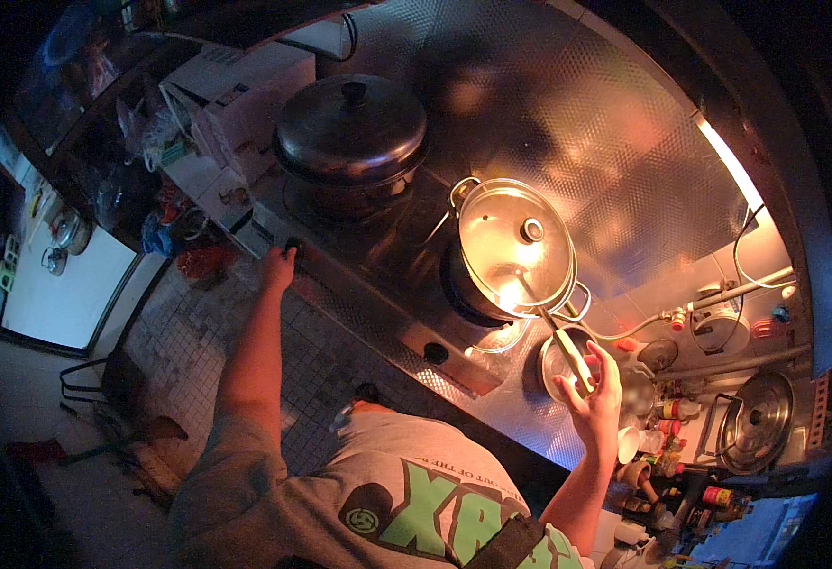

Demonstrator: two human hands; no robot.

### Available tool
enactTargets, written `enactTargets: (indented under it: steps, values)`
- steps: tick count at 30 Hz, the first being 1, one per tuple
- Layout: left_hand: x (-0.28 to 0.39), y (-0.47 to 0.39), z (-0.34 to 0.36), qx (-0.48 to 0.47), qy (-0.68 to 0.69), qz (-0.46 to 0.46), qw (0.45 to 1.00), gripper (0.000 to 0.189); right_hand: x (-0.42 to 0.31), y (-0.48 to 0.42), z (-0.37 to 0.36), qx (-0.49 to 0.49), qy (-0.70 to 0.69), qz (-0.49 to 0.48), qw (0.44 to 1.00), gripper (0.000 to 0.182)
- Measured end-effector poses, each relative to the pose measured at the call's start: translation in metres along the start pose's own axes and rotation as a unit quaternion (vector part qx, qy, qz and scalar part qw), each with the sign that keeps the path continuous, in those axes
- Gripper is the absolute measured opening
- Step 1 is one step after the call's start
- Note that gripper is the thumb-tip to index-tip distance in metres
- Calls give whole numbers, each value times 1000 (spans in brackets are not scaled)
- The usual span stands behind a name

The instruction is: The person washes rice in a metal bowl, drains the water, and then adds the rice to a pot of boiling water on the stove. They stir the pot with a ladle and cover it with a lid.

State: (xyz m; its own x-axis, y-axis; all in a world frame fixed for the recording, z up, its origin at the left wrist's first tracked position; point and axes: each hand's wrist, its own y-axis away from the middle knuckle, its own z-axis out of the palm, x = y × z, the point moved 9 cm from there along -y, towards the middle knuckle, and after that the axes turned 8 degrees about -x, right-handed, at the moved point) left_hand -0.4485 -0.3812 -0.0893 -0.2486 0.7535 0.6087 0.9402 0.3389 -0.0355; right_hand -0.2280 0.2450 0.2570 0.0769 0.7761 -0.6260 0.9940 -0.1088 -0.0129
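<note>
My left hand (280, 269) reaches to the stove's front panel, its fingers on a dark control knob (293, 247). My right hand (592, 395) has its fingers apart around the end of a pale utensil handle (572, 358); a firm grip does not show. The utensil's shaft runs under the rim of a glass lid (505, 249), which has a round knob and covers a two-handled metal pot (581, 302). This pot stands on the right burner. On the left side of the stove (387, 284) sits a large lidded metal pot (350, 135). The utensil's head is unclear through the lid.
A second control knob (436, 352) is on the front panel. Beside my right hand is a round bowl (554, 366). Bottles and jars (665, 434), a metal lid (756, 423) and a gas hose (622, 336) lie to the right. A white box (245, 92) stands left.
</note>
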Motion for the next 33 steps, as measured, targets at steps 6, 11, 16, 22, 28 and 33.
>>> enactTargets:
  steps: [6, 11, 16, 22, 28, 33]
  values:
    - [7, -4, 9, -52, 5, -19, 998, 57, -1, 0, -2, -4, -4, 12, 1000, 77]
    - [-16, -16, 27, -53, -65, -31, 996, 60, 0, -1, 2, -14, -7, 19, 1000, 78]
    - [-28, 1, 31, -1, 2, -72, 997, 55, -7, 0, 1, -8, 9, 11, 1000, 79]
    - [73, 120, 22, -38, 101, -47, 993, 42, -14, 5, -5, 17, 62, -14, 998, 79]
    - [141, 214, 52, -163, 132, 31, 977, 38, -11, 7, -5, 31, 43, 31, 998, 79]
    - [229, 271, 65, -399, 71, 241, 882, 34, -24, 12, -7, 65, 88, -11, 994, 80]
